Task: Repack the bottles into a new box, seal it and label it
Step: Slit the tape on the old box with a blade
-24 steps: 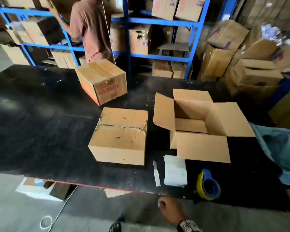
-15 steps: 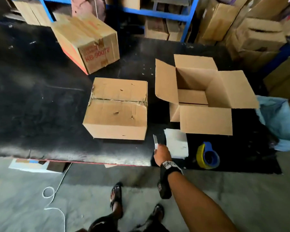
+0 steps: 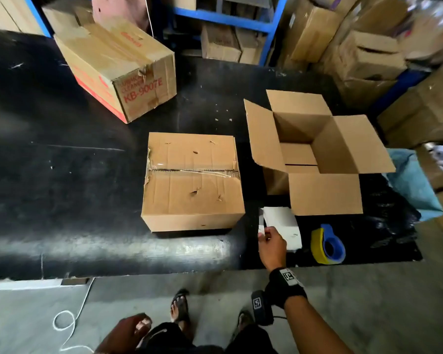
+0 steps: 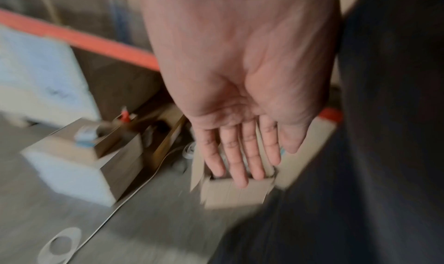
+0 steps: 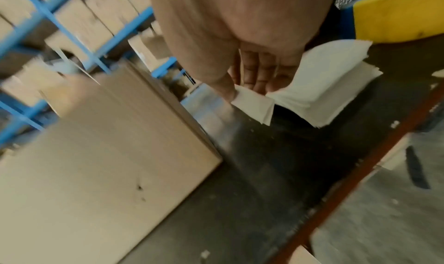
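Note:
A closed, dented cardboard box (image 3: 192, 182) with a taped seam sits mid-table; its contents are hidden. Right of it stands an open, empty cardboard box (image 3: 312, 149) with its flaps spread. In front of the open box lie a stack of white sheets (image 3: 283, 223) (image 5: 324, 89) and a narrow white strip (image 3: 261, 223) (image 5: 254, 104). My right hand (image 3: 262, 235) (image 5: 242, 91) pinches the strip's near end between thumb and fingers. My left hand (image 3: 138, 325) (image 4: 242, 160) hangs beside my leg, below the table edge, fingers straight and holding nothing.
A yellow and blue tape dispenser (image 3: 327, 245) (image 5: 396, 13) lies right of the sheets. A larger box printed KB-9007E (image 3: 118, 67) stands at the back left. Blue shelving (image 3: 230, 19) and stacked cartons (image 3: 368, 54) line the far side. Small boxes (image 4: 84, 163) and a white cord (image 3: 69, 325) lie on the floor.
My right hand rose from below the table edge and reached the white strip, now pinching it. The head view tilted down and closer; my left hand came into view at the bottom.

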{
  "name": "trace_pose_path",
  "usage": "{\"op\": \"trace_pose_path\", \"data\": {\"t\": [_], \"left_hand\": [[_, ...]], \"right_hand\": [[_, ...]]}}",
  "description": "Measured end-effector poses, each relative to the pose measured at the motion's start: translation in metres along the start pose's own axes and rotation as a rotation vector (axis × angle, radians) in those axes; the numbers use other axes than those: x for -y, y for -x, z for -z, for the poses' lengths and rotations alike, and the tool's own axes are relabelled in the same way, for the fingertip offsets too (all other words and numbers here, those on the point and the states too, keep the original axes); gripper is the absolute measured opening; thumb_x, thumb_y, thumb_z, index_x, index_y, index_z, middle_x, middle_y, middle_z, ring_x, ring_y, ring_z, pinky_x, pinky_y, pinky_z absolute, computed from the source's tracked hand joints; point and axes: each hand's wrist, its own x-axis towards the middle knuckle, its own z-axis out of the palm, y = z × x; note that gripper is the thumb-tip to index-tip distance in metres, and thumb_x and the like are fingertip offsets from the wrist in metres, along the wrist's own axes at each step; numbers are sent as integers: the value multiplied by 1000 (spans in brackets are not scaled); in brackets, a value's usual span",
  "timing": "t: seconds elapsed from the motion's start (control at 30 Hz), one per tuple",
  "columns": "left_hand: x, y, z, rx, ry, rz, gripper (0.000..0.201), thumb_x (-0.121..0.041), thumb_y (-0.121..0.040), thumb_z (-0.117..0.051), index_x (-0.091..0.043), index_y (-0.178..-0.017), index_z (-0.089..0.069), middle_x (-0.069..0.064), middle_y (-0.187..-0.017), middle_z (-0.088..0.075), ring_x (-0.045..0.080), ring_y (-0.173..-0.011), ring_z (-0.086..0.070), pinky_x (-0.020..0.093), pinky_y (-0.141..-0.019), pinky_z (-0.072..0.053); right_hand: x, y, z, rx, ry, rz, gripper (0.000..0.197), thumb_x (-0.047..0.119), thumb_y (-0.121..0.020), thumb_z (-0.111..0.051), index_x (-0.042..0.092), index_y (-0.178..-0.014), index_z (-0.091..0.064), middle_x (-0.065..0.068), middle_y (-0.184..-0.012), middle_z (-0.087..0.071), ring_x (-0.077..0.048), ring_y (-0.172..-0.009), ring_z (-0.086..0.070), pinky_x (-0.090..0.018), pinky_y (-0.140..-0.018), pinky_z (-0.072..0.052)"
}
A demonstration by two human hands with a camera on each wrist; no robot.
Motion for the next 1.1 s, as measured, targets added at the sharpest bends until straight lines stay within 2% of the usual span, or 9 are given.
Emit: {"op": "trace_pose_path", "data": {"t": [0.07,0.13,0.3,0.47,0.53,0.63,0.73,0.83,1.1], "left_hand": [[-33,-16,40,-100,12,-87,11,-38,-93,-65,-41,-82,-69,-29,-86,-70,-10,-81,-65,26,-83,-55],[-69,-25,81,-211,20,-163,9,-42,-94,-61,-38,-88,-67,-24,-87,-71,-8,-83,-66,29,-79,-56],[-136,-52,160,-601,-39,-280,25,-50,-94,-50,-32,-99,-68,-15,-93,-71,8,-69,-64,29,-69,-53],[-185,-88,182,-818,-225,-372,27,-45,-97,-42,-25,-97,-61,-5,-99,-59,21,-88,-62,37,-65,-54],[-196,-104,178,-812,-292,-412,33,-46,-97,-45,-22,-110,-63,-1,-113,-60,23,-105,-60,40,-81,-56],[-196,-128,166,-708,-497,-366,60,-56,-96,-45,-13,-137,-54,11,-147,-50,31,-139,-43,46,-108,-45],[-197,-135,155,-651,-628,-329,71,-61,-98,-35,-10,-147,-44,15,-157,-36,31,-147,-30,46,-118,-31],[-196,-136,149,-655,-685,-321,73,-61,-100,-26,-10,-151,-38,14,-160,-29,31,-149,-23,45,-116,-20],[-194,-138,150,-631,-621,-288,72,-62,-99,-30,-15,-155,-30,10,-163,-22,25,-153,-13,43,-118,-18]], "right_hand": [[16,9,21,-80,-81,133,8,14,-100,-62,10,-104,-67,-2,-87,-67,-27,-85,-64,-29,-74,-43],[38,8,35,-98,-118,262,10,15,-100,-63,12,-107,-70,2,-91,-69,-18,-86,-64,-27,-75,-45],[114,-22,38,59,-134,545,19,12,-98,-67,13,-116,-72,8,-108,-70,-3,-99,-63,-8,-87,-45],[184,-57,9,240,-76,769,28,10,-95,-69,17,-122,-73,12,-113,-72,-6,-102,-66,-22,-91,-52],[204,-70,-4,279,-48,875,32,7,-92,-72,18,-122,-73,8,-116,-74,-11,-102,-69,-27,-91,-55],[230,-87,-27,345,77,1032,33,10,-91,-73,23,-122,-73,9,-115,-75,-16,-99,-71,-34,-85,-57],[248,-91,-44,364,216,1147,33,14,-91,-73,30,-120,-74,11,-108,-76,-16,-91,-70,-28,-77,-55],[258,-91,-58,405,268,1226,31,16,-93,-71,31,-119,-74,11,-105,-76,-14,-88,-70,-26,-73,-55],[273,-92,-71,444,332,1267,31,14,-96,-65,27,-123,-74,6,-107,-76,-16,-92,-70,-35,-72,-59]]}}
